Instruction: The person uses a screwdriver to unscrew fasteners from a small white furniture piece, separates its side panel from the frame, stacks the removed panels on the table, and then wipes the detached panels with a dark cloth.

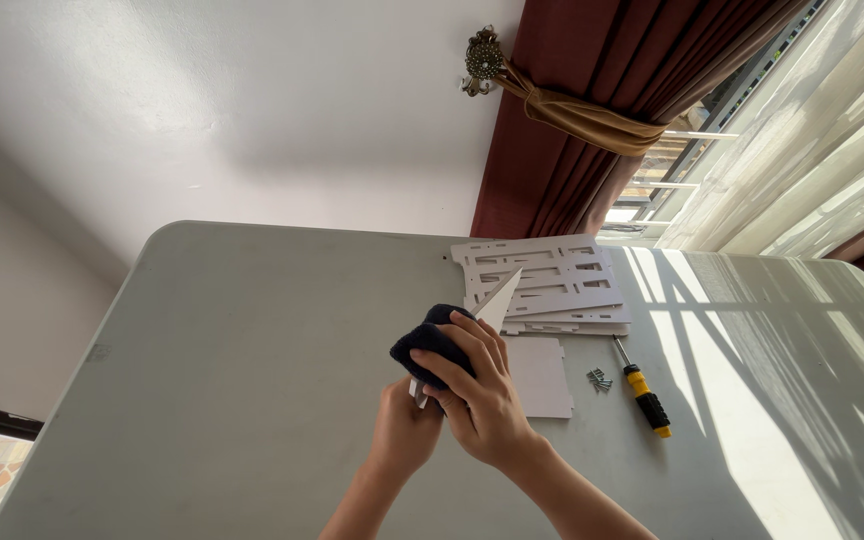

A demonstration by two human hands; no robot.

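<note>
White pointed panel (498, 300) stands above the grey table (252, 380), its lower end gripped in the left hand (404, 428), while the right hand (484, 395) presses a dark cloth (427, 345) against it; a screwdriver (642, 388) lies nearby.

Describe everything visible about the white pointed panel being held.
The white pointed panel is a thin, flat, rigid-looking board, tapering to a sharp tip aimed up and away. It is held tilted above the grey table. The left hand grips its lower end; the right hand presses a dark blue cloth against its face, hiding its middle.
</note>
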